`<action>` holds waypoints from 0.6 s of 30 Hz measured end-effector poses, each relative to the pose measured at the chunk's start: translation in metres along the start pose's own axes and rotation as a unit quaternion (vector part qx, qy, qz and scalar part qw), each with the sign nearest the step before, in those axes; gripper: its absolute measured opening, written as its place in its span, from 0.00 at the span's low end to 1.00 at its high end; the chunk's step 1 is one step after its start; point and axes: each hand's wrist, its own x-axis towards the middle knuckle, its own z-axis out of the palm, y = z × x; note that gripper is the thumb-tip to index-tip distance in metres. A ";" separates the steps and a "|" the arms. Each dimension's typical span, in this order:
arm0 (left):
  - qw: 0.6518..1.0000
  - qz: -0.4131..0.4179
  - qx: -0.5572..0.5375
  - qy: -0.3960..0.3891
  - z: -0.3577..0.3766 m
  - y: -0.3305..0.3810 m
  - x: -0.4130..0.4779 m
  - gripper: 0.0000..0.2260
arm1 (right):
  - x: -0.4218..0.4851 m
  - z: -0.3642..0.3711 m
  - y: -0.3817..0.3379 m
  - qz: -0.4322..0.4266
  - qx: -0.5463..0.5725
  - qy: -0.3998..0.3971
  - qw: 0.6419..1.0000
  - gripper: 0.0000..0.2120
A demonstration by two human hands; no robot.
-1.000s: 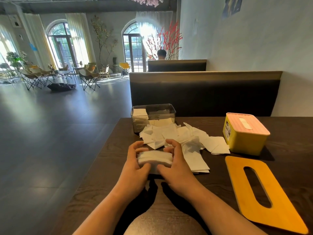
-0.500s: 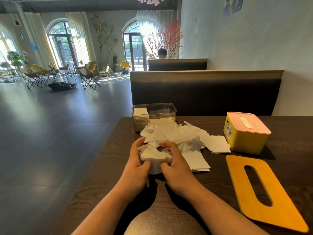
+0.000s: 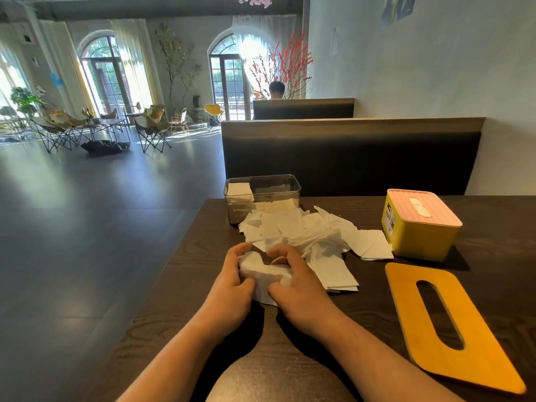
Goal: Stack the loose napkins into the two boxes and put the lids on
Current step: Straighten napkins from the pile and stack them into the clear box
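**A:** From the head camera: state of the hands?

**B:** Together, close in front of the body, clamped on paper. Left hand curled round the left end of a napkin bundle, right hand curled round the right end. Thumbs on the near side, fingers hooked over the far edge.

**A:** Bundle flat?

**B:** Bent, rather: humped at the left, dipped in the middle. Held low over the table; cannot tell whether touching it.

**A:** And the remaining paper?

**B:** Heaped as loose napkins just beyond the hands, spread from the clear box almost to the yellow box. A few flat squares lying just right of the right hand.

**A:** More on the boxes?

**B:** Clear box at the table's far left corner, open on top, partly filled with stacked napkins, touched by the heap's far side. Yellow box at the right, well apart from the clear one, capped with a pink lid with a slot in it.

**A:** Any other lid?

**B:** Orange lid, flat on the table at the near right, with a long slot cut through. Near the yellow box but apart from it, untouched by either hand.

**A:** Behind all that?

**B:** Dark bench back along the table's far side. Further off, folding chairs and arched windows.
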 end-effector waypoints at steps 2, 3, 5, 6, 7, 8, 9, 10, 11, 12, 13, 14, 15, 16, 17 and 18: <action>1.000 0.013 -0.001 0.013 -0.002 0.001 0.000 0.28 | 0.000 0.000 0.001 -0.011 0.002 0.017 1.000 0.25; 1.000 0.016 0.000 0.017 -0.002 0.000 0.000 0.28 | 0.000 0.000 0.002 -0.015 0.001 0.017 1.000 0.25; 1.000 0.009 0.012 0.004 -0.002 -0.001 0.000 0.29 | 0.000 0.000 0.001 -0.007 -0.004 0.001 1.000 0.28; 1.000 0.004 0.021 -0.006 0.000 -0.001 0.001 0.30 | 0.000 0.000 0.000 -0.001 -0.012 -0.007 1.000 0.27; 1.000 0.001 0.027 -0.012 0.001 -0.002 0.001 0.30 | 0.000 -0.001 0.000 0.000 -0.018 -0.008 1.000 0.24; 0.999 0.002 0.031 -0.010 0.003 -0.002 0.002 0.30 | 0.000 -0.001 0.000 -0.003 -0.022 -0.007 1.000 0.21; 0.999 0.004 0.032 -0.004 0.003 -0.002 0.003 0.29 | -0.001 -0.002 0.000 -0.006 -0.025 -0.002 1.000 0.19; 1.000 0.004 0.028 0.006 0.003 -0.002 0.003 0.28 | -0.001 -0.002 0.001 -0.009 -0.028 0.001 1.000 0.19; 1.000 0.000 0.024 0.014 0.003 -0.003 0.004 0.28 | -0.001 -0.001 0.001 -0.012 -0.032 0.003 0.999 0.21; 1.000 -0.003 0.022 0.015 0.002 -0.002 0.003 0.28 | -0.001 -0.001 0.002 -0.013 -0.035 0.004 0.999 0.23; 1.000 -0.003 0.026 0.009 0.002 -0.002 0.003 0.28 | -0.001 0.000 0.002 -0.012 -0.038 0.002 0.999 0.26; 0.999 -0.001 0.034 0.001 0.002 -0.002 0.002 0.29 | -0.001 -0.001 0.002 -0.007 -0.040 -0.002 0.999 0.27; 0.999 0.003 0.039 -0.005 0.003 -0.003 0.002 0.29 | -0.001 -0.001 0.002 -0.003 -0.040 -0.005 0.999 0.26; 0.999 0.005 0.040 -0.007 0.002 -0.004 0.003 0.29 | 0.000 -0.001 0.002 -0.002 -0.037 -0.006 0.999 0.24; 0.999 0.005 0.038 -0.005 0.002 -0.004 0.003 0.29 | -0.001 -0.002 0.002 -0.004 -0.032 -0.005 0.999 0.22; 0.999 0.005 0.033 -0.003 0.002 -0.004 0.004 0.29 | -0.002 -0.002 0.003 -0.007 -0.027 -0.002 1.000 0.20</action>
